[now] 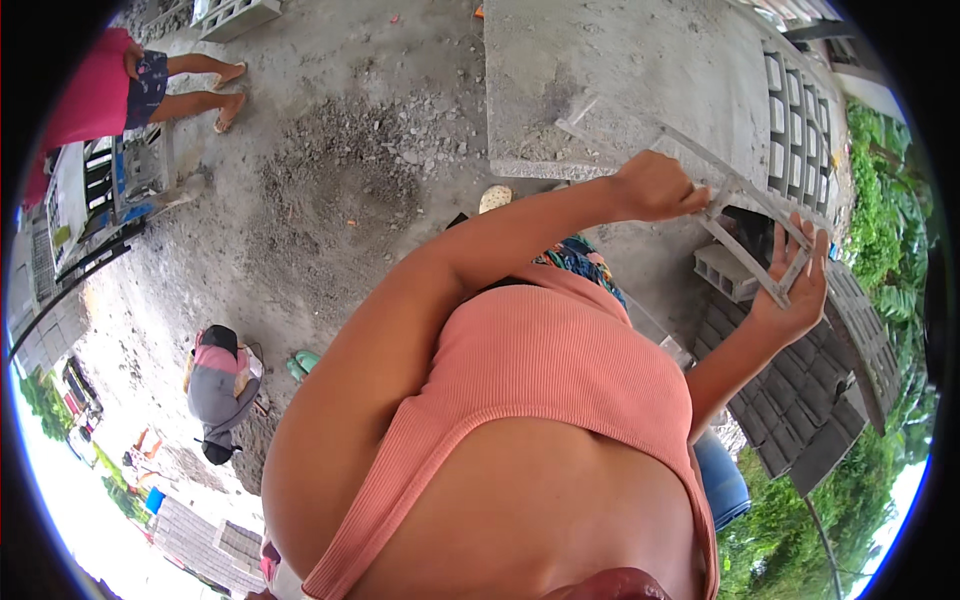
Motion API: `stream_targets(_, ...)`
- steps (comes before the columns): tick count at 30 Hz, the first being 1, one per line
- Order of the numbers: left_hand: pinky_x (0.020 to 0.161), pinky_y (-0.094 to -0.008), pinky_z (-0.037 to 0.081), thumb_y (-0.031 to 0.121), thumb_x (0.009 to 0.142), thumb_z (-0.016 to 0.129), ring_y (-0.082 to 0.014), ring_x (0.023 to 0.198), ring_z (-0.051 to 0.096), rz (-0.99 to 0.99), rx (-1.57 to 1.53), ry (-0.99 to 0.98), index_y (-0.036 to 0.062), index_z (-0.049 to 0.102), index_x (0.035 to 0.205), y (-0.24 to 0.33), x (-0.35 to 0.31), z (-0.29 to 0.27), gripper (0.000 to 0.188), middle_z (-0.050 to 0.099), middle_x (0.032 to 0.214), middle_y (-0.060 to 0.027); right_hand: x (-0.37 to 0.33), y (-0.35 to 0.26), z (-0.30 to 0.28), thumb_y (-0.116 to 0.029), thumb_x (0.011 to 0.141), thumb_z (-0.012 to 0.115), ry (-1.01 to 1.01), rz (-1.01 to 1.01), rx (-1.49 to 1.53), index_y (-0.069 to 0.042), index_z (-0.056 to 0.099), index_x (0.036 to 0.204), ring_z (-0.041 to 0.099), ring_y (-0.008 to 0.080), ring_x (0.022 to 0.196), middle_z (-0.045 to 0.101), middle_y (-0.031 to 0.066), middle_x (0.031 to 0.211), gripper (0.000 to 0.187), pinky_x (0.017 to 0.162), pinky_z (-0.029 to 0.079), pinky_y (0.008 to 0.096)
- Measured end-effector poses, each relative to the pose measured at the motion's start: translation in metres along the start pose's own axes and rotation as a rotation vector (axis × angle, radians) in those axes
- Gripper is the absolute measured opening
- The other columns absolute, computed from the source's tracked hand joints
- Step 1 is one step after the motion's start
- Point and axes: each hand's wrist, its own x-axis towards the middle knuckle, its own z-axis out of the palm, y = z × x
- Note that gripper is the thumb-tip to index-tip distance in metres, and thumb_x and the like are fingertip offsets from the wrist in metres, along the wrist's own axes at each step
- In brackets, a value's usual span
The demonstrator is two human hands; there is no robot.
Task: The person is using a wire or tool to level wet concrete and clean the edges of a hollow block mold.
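Observation:
A grey, cement-crusted frame of thin bars (745,185) is in both my hands, off to the right of my body. It has a long bar with shorter cross pieces. My left hand (660,187) reaches across and is closed in a fist round one part of it. My right hand (798,275) holds the end of the frame, a short bar crossing its palm and fingers. The far end of the frame extends over a grey concrete slab (620,70). Part of the bars is hidden behind my left fist.
Hollow blocks (797,130) stand in a row along the slab's right side. Stacked blocks (780,385) and a blue barrel (720,480) are at the right. Gravel (425,135) lies ahead. A person (105,85) stands far left; another person (222,385) bends near green slippers (303,365).

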Motion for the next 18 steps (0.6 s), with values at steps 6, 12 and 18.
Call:
stream_targets(6, 0.059, -0.0443, 0.045, 0.044, 0.090, 0.033, -0.0344, 0.059, 0.057, -0.135, 0.069, -0.059, 0.0067, 0.061, 0.055, -0.029, -0.016, -0.037, 0.058, 0.057, 0.056, -0.0143, -0.019, 0.022, 0.051, -0.001, 0.081, 0.037, -0.064, 0.017, -0.062, 0.019, 0.046, 0.114, 0.047, 0.0372, 0.114, 0.049, 0.0262, 0.119, 0.039, 0.093, 0.045, 0.0475)
stream_targets(12, 0.056, -0.0428, 0.045, 0.045, 0.090, 0.031, -0.0343, 0.056, 0.056, -0.247, 0.184, -0.087, 0.0078, 0.063, 0.056, -0.051, -0.018, -0.049, 0.060, 0.057, 0.055, -0.0142, -0.006, 0.050, 0.032, -0.012, 0.077, 0.043, -0.392, -0.008, -0.275, 0.016, 0.039, 0.122, 0.038, 0.0326, 0.122, 0.036, 0.0260, 0.132, 0.053, 0.098, 0.037, 0.0455)
stream_targets(18, 0.048, -0.0417, 0.041, 0.029, 0.088, 0.042, -0.0345, 0.048, 0.052, -0.150, 0.059, 0.209, 0.0049, 0.061, 0.058, -0.007, 0.012, -0.005, 0.043, 0.052, 0.048, -0.0127, 0.035, 0.027, 0.024, -0.041, 0.079, 0.041, -0.282, -0.020, 0.295, 0.003, 0.028, 0.136, 0.026, 0.0411, 0.129, 0.026, 0.0251, 0.139, 0.073, 0.106, 0.016, 0.0538)
